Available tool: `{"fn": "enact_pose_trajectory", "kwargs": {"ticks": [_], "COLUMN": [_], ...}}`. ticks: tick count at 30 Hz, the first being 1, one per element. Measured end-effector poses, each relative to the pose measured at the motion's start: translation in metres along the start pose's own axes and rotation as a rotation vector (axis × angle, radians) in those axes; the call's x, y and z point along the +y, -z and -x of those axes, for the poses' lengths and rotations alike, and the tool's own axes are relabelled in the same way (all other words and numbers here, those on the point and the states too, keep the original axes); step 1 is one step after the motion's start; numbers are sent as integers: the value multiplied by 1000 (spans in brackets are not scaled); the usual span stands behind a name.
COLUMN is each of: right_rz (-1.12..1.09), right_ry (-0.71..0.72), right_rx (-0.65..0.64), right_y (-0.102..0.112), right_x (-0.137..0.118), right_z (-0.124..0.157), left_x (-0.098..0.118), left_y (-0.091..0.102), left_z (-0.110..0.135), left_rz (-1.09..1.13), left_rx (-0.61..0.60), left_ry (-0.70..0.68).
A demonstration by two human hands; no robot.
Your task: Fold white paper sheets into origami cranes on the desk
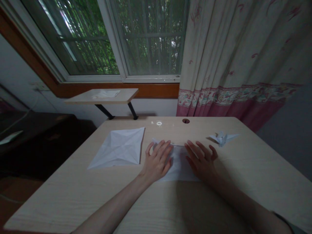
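Observation:
A white sheet of paper (179, 162) lies flat on the light wooden table (156, 201) in front of me. My left hand (157, 161) rests flat on its left part, fingers stretched out. My right hand (201, 159) lies flat on its right part, fingers spread. Neither hand grips anything. To the left lies a second white sheet (119, 148), square and marked with fold creases. A small folded paper crane (223, 138) stands at the right, beyond my right hand.
A round cable hole (185, 121) sits near the table's far edge. A small raised shelf (102, 96) with paper on it stands behind the table under the window. A curtain (243, 58) hangs at the right. A dark cabinet (36, 136) is at the left.

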State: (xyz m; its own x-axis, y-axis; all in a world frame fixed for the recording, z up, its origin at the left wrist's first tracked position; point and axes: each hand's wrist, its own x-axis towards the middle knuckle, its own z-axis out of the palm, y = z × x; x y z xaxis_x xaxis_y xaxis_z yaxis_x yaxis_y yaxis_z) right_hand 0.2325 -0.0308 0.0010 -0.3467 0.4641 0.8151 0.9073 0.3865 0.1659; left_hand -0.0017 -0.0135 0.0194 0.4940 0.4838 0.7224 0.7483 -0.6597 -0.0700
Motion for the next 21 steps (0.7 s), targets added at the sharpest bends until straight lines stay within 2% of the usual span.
{"fn": "enact_pose_trajectory", "kwargs": {"ticks": [5,13,21], "right_rz": [14,-42,-23], "right_ry": [-3,17,-32], "right_rx": [-126,-345,-422], "right_y": [-5,-12,-21], "right_x": [1,4,6], "right_z": [4,7,14], "left_x": [-1,-5,-9], "left_y": [-3,-13,-21], "left_z": [1,6,10], "left_rz": [-1,49,97], "left_rx": [-123,-234,-404], "left_ry": [6,27,-1]}}
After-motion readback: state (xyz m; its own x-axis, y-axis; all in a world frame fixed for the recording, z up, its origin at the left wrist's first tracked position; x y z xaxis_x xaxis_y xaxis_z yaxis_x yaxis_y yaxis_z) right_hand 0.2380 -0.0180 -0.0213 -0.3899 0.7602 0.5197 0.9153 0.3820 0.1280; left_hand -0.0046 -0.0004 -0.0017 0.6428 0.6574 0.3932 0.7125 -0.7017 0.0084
